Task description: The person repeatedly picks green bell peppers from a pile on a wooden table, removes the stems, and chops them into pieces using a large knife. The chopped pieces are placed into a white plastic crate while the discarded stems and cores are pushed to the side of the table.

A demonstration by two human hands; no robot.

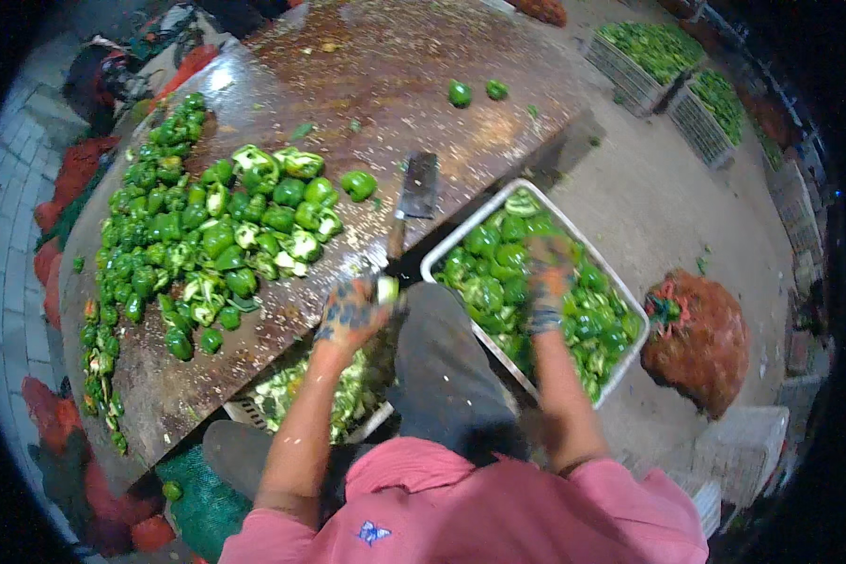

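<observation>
My left hand (351, 312), in a dark-patched covering or stain, is at the table's near edge with a pale green bell pepper piece (387, 289) between its fingers. My right hand (549, 273) reaches into a white crate (622, 381) filled with green bell peppers (498, 268); it is blurred, so its grip is unclear. A cleaver (421, 183) lies on the wooden table (376, 85), its handle toward me. Left of it spreads a big heap of green peppers (197, 216), some cut open. Below my left forearm, another crate (371, 423) holds pale green scraps.
Two loose peppers (459, 93) sit farther back on the table, among scattered seeds. A stuffed red mesh sack (700, 343) stands on the floor right of the white crate. Crates of green produce (630, 80) are at the far right. A green net sack (202, 493) lies lower left.
</observation>
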